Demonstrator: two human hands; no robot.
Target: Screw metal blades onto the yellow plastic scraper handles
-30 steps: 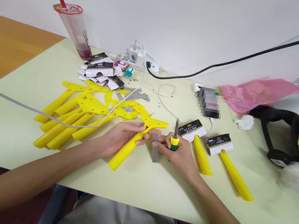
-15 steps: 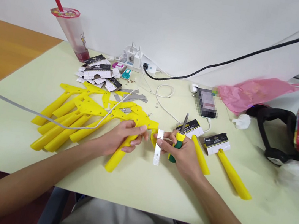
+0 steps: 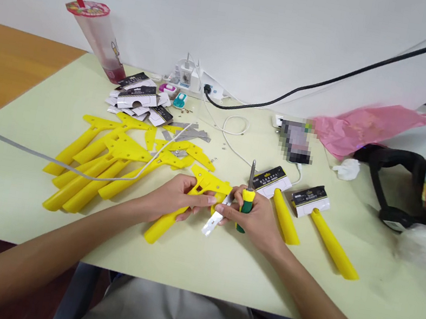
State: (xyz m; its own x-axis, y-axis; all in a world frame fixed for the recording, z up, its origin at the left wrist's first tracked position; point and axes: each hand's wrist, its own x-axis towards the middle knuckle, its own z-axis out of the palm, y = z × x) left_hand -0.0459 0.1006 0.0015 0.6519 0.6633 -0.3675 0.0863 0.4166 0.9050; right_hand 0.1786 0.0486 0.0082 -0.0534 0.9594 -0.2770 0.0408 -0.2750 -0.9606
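My left hand (image 3: 175, 197) is closed around a yellow plastic scraper handle (image 3: 159, 228), whose wide head points up and right. My right hand (image 3: 262, 220) grips a screwdriver (image 3: 247, 204) with a green and yellow grip, its tip upward. Between the thumb and fingers of that same hand is a shiny metal blade (image 3: 211, 224), slanting down and left beside the handle's head. A small yellow part shows between the two hands, partly hidden by fingers and blade. Several yellow scraper handles (image 3: 90, 173) lie left of my left hand.
Loose metal blades (image 3: 195, 134) and small screws lie behind the hands. Black-and-white card sleeves (image 3: 138, 97) are piled near a drink cup (image 3: 100, 40). Two sleeved scrapers (image 3: 334, 244) lie at right, before a phone (image 3: 296, 141). A white cable (image 3: 145, 167) crosses the yellow handles.
The blade has turned from upright to slanted and moved left, against the handle's head. My right hand has shifted slightly left with the screwdriver. My left hand still holds the handle.
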